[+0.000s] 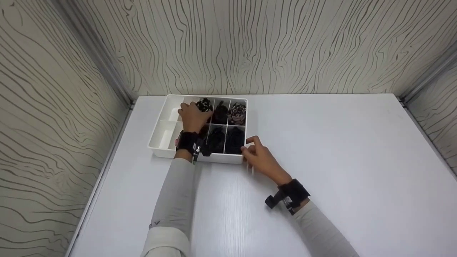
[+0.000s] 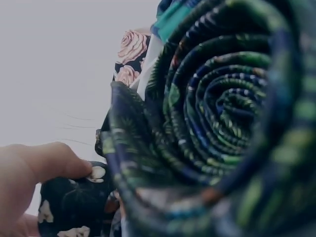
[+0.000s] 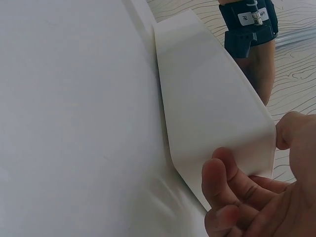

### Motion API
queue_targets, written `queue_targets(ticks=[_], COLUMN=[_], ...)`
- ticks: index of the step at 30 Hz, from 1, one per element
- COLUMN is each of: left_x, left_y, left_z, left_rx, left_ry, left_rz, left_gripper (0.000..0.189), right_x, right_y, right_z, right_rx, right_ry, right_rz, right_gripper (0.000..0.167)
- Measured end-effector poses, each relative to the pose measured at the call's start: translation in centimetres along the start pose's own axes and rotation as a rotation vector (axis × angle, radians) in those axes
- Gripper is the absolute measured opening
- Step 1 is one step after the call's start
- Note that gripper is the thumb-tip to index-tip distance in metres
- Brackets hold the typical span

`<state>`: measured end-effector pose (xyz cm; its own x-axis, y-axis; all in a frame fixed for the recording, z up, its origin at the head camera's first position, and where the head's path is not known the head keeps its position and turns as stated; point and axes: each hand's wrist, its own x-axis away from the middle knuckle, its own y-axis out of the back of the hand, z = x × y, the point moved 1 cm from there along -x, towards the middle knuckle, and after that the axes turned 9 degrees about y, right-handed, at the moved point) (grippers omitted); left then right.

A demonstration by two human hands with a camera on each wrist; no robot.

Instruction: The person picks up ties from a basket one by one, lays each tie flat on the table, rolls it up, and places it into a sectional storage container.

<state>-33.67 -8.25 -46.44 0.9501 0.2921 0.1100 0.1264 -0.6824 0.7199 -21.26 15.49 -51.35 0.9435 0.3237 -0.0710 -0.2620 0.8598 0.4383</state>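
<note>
A white divided box holds several dark rolled cloths in its compartments. My left hand reaches into the back row and grips a black rolled cloth with pale flowers; the thumb presses on it in the left wrist view. Close to that camera is a dark green leaf-patterned roll. My right hand holds the box's front right corner. In the right wrist view its thumb is at the rim and its fingers rest against the outer wall.
Leftmost compartments show bare white bottoms. Other rolls fill the right side, including a patterned roll and a black roll. The box stands on a white table near the wood-grain back wall.
</note>
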Motion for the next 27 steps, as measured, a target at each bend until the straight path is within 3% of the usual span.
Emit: queue_targets(ticks=[3, 7, 10, 14, 16, 18, 22, 27], left_x=[0.1, -0.2, -1.8, -4.3, -4.7, -4.2, -2.3, -0.1], left_y=[0.1, 0.2, -0.7, -2.0, -2.3, -1.9, -0.5, 1.2], left_z=[0.2, 0.5, 1.4, 2.6, 2.9, 2.7, 1.8, 1.1], left_rx=[-0.041, -0.018, 0.028, 0.028, 0.008, -0.003, 0.005, 0.052], left_ry=[-0.015, -0.027, -0.053, -0.123, -0.148, -0.147, -0.115, -0.079], left_rz=[0.01, 0.057, 0.043, -0.028, -0.044, -0.049, -0.033, 0.015], left_gripper=[0.06, 0.065, 0.058, 0.018, 0.021, 0.029, 0.016, 0.031], right_x=[0.0, 0.0, 0.0, 0.0, 0.0, 0.0, 0.0, -0.1], right_y=[0.0, 0.0, 0.1, 0.1, 0.1, 0.1, 0.1, 0.1], right_z=[0.0, -0.2, -0.2, -0.2, -0.2, -0.2, -0.2, -0.2], right_rx=[0.005, 0.017, 0.018, 0.009, 0.01, 0.014, 0.018, 0.01], right_ry=[-0.005, 0.0, 0.006, 0.011, 0.012, 0.012, 0.006, -0.008], right_rz=[0.003, 0.006, 0.004, 0.003, 0.003, 0.005, 0.014, 0.026], right_gripper=[0.036, 0.037, 0.036, 0.034, 0.034, 0.035, 0.036, 0.036])
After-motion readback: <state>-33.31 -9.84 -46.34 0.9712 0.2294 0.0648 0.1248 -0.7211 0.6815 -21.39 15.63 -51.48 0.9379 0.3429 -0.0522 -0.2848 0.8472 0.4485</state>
